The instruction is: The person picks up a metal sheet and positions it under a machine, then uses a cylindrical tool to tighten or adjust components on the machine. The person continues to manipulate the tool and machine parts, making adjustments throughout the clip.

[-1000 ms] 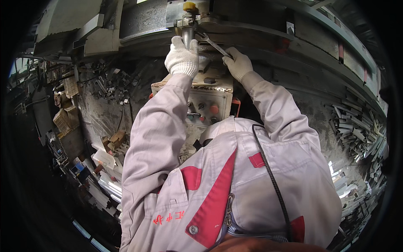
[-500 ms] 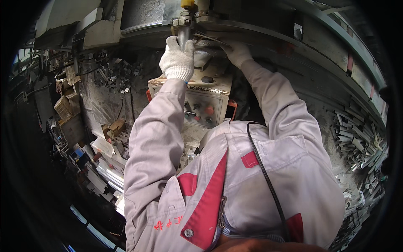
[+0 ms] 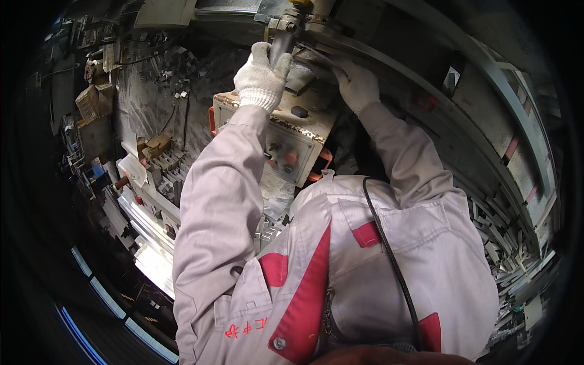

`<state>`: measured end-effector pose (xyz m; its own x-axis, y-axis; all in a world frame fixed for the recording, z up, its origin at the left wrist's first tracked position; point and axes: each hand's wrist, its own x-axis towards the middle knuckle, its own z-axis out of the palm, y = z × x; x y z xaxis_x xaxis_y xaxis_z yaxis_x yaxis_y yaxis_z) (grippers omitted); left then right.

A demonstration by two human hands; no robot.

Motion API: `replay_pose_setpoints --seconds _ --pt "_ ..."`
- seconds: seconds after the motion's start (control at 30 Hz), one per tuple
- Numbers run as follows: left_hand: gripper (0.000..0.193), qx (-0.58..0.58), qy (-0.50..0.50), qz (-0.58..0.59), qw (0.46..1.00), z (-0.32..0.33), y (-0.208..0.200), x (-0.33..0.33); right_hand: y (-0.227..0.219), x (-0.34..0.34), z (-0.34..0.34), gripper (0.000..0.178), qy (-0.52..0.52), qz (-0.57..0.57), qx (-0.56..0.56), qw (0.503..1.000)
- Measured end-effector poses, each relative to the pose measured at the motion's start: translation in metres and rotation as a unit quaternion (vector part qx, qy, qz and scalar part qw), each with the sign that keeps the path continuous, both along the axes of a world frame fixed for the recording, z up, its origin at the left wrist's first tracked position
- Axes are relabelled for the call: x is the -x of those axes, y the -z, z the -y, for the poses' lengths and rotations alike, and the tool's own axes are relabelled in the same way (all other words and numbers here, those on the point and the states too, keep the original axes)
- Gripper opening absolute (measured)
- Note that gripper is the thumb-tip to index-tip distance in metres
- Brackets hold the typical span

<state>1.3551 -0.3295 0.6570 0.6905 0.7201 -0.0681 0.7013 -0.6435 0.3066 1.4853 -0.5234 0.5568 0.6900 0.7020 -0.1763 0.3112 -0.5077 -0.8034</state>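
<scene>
In a white knitted glove, my left hand (image 3: 260,78) is closed around a grey metal cylinder (image 3: 281,50) below a metal clamp fitting (image 3: 283,24) on the machine. My right hand (image 3: 358,86), gloved too, reaches under the machine's curved lower edge (image 3: 371,56). Its fingers are bent and partly lost in shadow, at the end of a thin strip whose kind I cannot make out. Beneath both hands stands a worn, rusty-edged control box (image 3: 291,155) with red and dark knobs. A small black piece (image 3: 298,112) lies on its top.
Metal offcuts (image 3: 176,64) are scattered on the floor at the far left. Cardboard boxes (image 3: 96,102) and long pale bars (image 3: 149,234) lie at the left. A heap of metal strips (image 3: 505,225) covers the floor at the right. Machine framing (image 3: 517,103) runs along the upper right.
The view has turned and shifted, so the machine and control box appear tilted. My left hand stays on the cylinder; my right hand stays by the machine's lower edge.
</scene>
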Motion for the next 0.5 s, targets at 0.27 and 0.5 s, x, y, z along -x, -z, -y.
replay_pose_setpoints --seconds 0.27,0.5 --pt "0.054 0.022 -0.008 -0.007 1.000 0.002 -0.008 -0.002 -0.031 -0.009 -0.009 0.031 -0.032 0.075 0.087 0.993" --pt "0.062 -0.021 0.002 0.040 0.999 0.001 -0.005 -0.002 -0.063 -0.013 -0.011 0.034 -0.022 0.046 0.075 0.996"
